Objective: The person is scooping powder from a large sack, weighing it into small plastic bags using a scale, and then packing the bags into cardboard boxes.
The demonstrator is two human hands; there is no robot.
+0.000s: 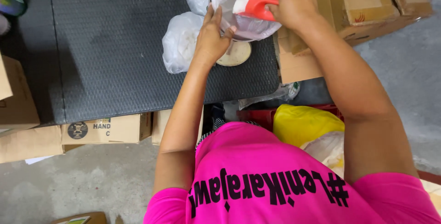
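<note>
Closest to me is the bright pink shirt (275,182), and just past it, low on the floor, a yellow plastic bag (305,123) sits in a red crate (257,116), tucked within reach of the right arm. Flat brown cardboard boxes (105,130) lie under the near edge of the worktop, as if propping it up.

Farther out, both arms reach onto the dark woven-textured worktop (115,45). My left hand (212,38) presses its open palm and spread fingers against the side of a clear thin plastic bag (245,22), which I judge steadies the bag so it does not slide or collapse. My right hand (294,1) has its fingers closed around a red plastic scoop-like tool (257,1) at the bag's mouth, held over the opening; what it carries is pale, and I cannot tell more. The bag rests at the far right corner of the worktop, above a round cream disc (236,54), perhaps a base. A second, crumpled clear bag (181,42) lies touching it on the left.

Beyond, open brown cartons (367,3) stand beside the worktop on the grey concrete floor (404,68).
</note>
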